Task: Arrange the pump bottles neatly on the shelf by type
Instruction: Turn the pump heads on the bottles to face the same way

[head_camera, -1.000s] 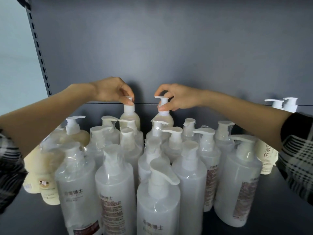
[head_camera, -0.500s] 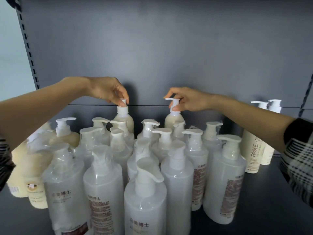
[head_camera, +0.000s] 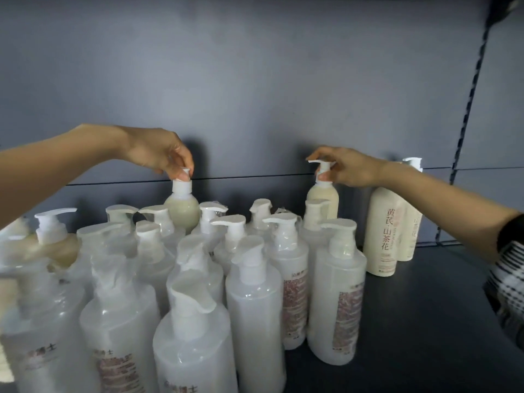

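Note:
My left hand (head_camera: 158,150) pinches the white pump head of a cream bottle (head_camera: 182,212) and holds it above the back of a cluster of clear-wrapped white pump bottles (head_camera: 255,302). My right hand (head_camera: 350,165) grips the pump neck of a second cream bottle (head_camera: 323,198), raised at the back right of the cluster. To the right of that bottle, two tall cream bottles with brown lettering (head_camera: 384,231) stand against the back wall. More cream bottles (head_camera: 54,245) sit at the far left, partly hidden.
The dark shelf floor (head_camera: 419,321) shows bare at the right front. A grey back panel (head_camera: 255,80) rises behind everything. A perforated upright rail (head_camera: 470,109) runs down the right side. My plaid sleeve (head_camera: 507,285) is at the right edge.
My right hand has carried its cream bottle rightward, toward the two lettered bottles. My left hand has stayed on its bottle at the back. The view has shifted to the right.

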